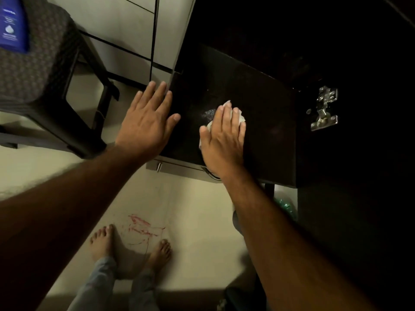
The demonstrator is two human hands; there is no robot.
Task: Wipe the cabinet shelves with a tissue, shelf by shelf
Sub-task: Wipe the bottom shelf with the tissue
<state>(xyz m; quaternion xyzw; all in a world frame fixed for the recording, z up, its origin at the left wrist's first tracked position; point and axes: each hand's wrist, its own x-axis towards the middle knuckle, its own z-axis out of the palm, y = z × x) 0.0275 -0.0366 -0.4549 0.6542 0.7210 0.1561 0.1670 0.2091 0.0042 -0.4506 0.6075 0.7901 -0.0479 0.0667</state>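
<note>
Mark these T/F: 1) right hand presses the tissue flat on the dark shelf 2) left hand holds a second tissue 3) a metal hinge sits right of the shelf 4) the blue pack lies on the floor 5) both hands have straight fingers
1. True. The right hand lies flat on the white tissue, pressing it onto the dark shelf.
2. False. The left hand holds nothing; it rests open at the shelf's left edge.
3. True. A metal hinge is mounted to the right of the shelf.
4. False. The blue pack lies on the stool, not the floor.
5. True. Both hands show straight fingers.
</note>
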